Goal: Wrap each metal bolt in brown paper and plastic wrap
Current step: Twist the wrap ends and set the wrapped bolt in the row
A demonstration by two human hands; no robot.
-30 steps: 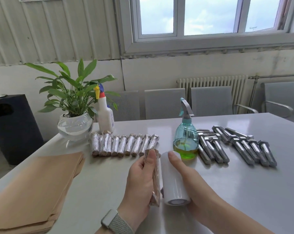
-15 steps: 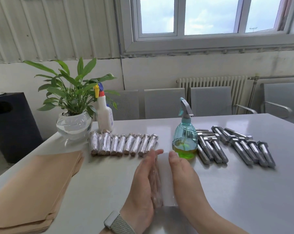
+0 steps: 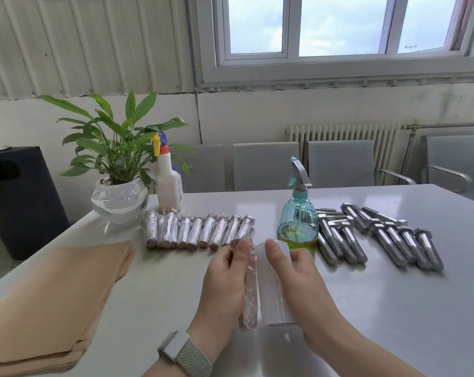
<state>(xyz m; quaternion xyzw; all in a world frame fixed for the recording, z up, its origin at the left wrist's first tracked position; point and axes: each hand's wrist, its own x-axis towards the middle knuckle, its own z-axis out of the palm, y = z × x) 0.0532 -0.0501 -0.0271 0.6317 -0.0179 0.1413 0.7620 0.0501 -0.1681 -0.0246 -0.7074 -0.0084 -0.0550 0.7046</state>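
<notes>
the left hand (image 3: 225,284) grips the paper-wrapped bolt (image 3: 250,287) just above the table (image 3: 393,308), touching the plastic wrap roll (image 3: 275,284) that the right hand (image 3: 301,284) holds, so slack film could likely bunch, or tear unevenly if the roll twists. the bolt's long axis runs away from the person, parallel to the roll, its far end toward the wrapped bolts (image 3: 197,231).
</notes>
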